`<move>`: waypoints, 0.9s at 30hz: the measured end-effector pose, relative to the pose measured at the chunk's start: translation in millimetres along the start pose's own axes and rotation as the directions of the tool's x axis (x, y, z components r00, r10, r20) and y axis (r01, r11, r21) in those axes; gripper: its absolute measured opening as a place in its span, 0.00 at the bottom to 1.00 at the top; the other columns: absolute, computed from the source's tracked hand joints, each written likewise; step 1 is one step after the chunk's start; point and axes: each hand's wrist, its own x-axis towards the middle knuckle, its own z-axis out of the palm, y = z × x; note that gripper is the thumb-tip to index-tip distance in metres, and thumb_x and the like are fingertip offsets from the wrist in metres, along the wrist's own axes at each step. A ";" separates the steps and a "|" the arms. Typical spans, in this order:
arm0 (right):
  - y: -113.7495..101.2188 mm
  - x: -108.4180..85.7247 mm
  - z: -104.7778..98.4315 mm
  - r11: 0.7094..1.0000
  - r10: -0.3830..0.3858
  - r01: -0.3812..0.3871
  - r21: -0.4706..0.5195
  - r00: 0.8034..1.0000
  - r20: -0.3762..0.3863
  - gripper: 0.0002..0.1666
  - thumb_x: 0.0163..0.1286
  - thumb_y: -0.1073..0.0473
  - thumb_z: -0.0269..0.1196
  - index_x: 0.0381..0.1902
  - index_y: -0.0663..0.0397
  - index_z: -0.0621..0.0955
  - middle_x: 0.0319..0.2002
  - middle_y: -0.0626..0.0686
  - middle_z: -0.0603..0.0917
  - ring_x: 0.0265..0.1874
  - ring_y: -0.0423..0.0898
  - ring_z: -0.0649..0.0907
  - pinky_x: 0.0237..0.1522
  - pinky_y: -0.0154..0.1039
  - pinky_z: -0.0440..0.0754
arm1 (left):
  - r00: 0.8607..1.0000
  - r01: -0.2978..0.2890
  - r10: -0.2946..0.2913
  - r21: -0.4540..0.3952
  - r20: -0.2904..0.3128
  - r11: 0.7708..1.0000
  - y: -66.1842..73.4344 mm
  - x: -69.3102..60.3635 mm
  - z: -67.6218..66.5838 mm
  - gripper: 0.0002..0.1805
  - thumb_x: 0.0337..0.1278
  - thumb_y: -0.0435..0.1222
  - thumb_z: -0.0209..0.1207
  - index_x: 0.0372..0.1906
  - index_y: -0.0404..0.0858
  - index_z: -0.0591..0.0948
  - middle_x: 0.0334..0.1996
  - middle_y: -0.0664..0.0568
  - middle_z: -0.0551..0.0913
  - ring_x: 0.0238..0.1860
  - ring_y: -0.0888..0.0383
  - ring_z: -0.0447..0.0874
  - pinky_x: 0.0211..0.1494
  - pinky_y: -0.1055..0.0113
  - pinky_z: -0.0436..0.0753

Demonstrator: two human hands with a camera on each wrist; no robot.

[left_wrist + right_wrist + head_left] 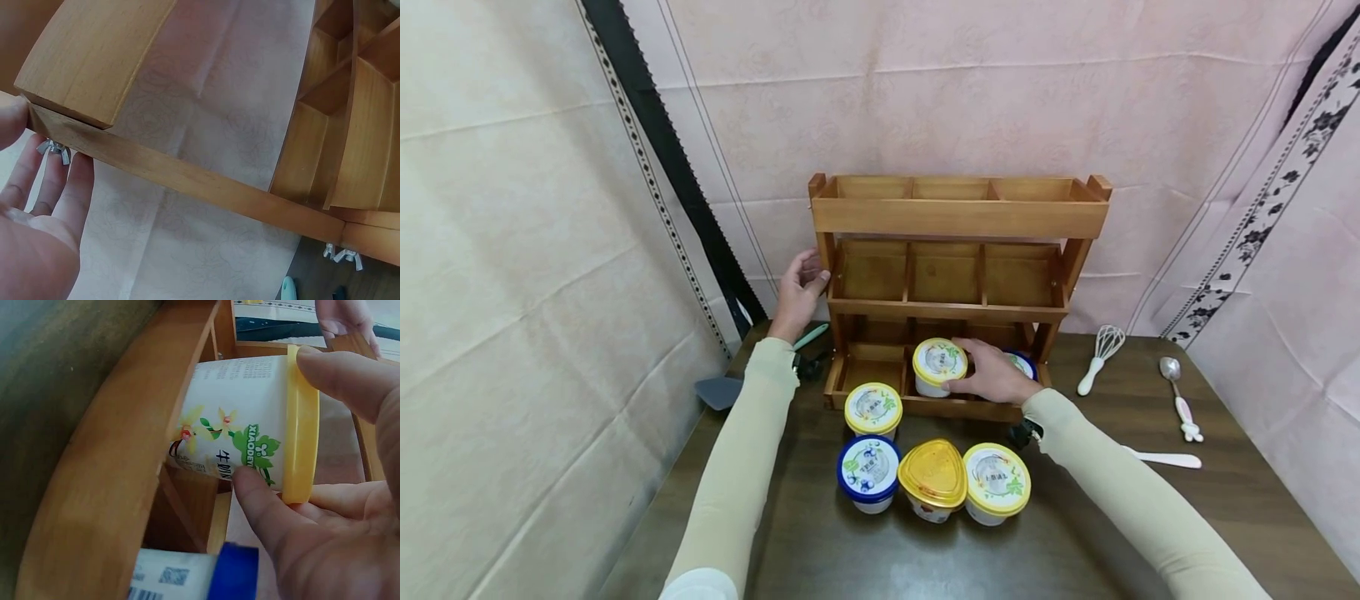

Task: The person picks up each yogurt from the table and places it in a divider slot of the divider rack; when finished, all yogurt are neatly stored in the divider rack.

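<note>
A three-tier wooden rack (961, 218) stands at the back of the table, each tier split into compartments. My left hand (799, 293) holds its left side post (181, 181), thumb on one side and fingers on the other, near a wing nut (55, 150). With my right hand (994, 373) I grip a white ice cream tub (234, 419) with a yellow lid by its lid and side. This tub's base is down in the bottom tier's middle compartment. To its right, a blue-lidded tub (178, 572) sits in the right compartment, partly hidden by my hand.
In front of the rack stand two yellow-lidded tubs (872, 407) (997, 477), a blue-lidded tub (868, 468) and a tub with a rounded-triangular yellow lid (934, 473). A whisk (1102, 357), spoon (1180, 398) and white handle (1172, 459) lie right; a spatula (718, 392) lies left.
</note>
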 end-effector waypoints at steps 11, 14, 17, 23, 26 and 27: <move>-0.9 4.4 8.6 0.996 0.018 -0.012 -0.092 0.998 0.068 0.57 0.66 0.41 0.76 0.80 0.62 0.64 0.69 0.63 0.77 0.65 0.59 0.79 0.71 0.61 0.75 | 1.000 -0.019 0.019 0.018 -0.006 1.000 2.3 -1.7 1.3 0.26 0.78 0.37 0.60 0.75 0.47 0.73 0.67 0.43 0.78 0.66 0.46 0.78 0.75 0.50 0.76; -0.3 5.2 10.0 0.995 0.009 0.000 -0.103 0.996 0.085 0.56 0.67 0.41 0.75 0.80 0.62 0.64 0.68 0.63 0.78 0.65 0.59 0.80 0.71 0.62 0.75 | 1.000 -0.023 0.023 0.023 -0.007 0.999 2.2 -2.1 1.5 0.27 0.77 0.38 0.60 0.76 0.47 0.73 0.67 0.43 0.78 0.66 0.46 0.78 0.75 0.50 0.77; 0.4 6.1 11.3 0.994 0.000 0.010 -0.108 0.995 0.096 0.56 0.68 0.40 0.73 0.81 0.63 0.62 0.69 0.64 0.77 0.66 0.59 0.79 0.71 0.63 0.74 | 1.000 -0.021 0.021 0.032 -0.008 0.999 0.8 -2.0 1.4 0.27 0.77 0.39 0.60 0.76 0.48 0.72 0.67 0.43 0.78 0.67 0.47 0.78 0.75 0.50 0.77; 0.1 6.5 10.8 0.995 0.020 -0.010 -0.100 0.994 0.108 0.59 0.68 0.40 0.73 0.82 0.65 0.59 0.73 0.66 0.74 0.69 0.62 0.77 0.73 0.64 0.72 | 0.999 -0.039 0.040 0.036 -0.009 0.999 -1.5 -2.0 1.4 0.26 0.78 0.40 0.60 0.75 0.50 0.73 0.66 0.45 0.79 0.65 0.48 0.79 0.74 0.50 0.78; -0.7 7.0 9.3 0.995 0.029 -0.019 -0.097 0.994 0.105 0.60 0.67 0.39 0.74 0.82 0.64 0.59 0.73 0.66 0.73 0.70 0.63 0.77 0.74 0.64 0.72 | 0.999 -0.048 0.049 0.038 -0.013 0.998 -2.4 -1.7 1.4 0.25 0.78 0.40 0.60 0.75 0.50 0.74 0.65 0.45 0.79 0.64 0.48 0.79 0.73 0.50 0.78; -1.2 6.8 8.6 0.995 0.030 -0.020 -0.098 0.994 0.100 0.60 0.67 0.39 0.74 0.82 0.63 0.59 0.74 0.66 0.73 0.70 0.63 0.76 0.74 0.64 0.72 | 0.999 -0.050 0.051 0.039 -0.014 0.998 -2.6 -1.6 1.5 0.25 0.78 0.39 0.60 0.75 0.50 0.74 0.65 0.45 0.79 0.64 0.48 0.80 0.73 0.50 0.79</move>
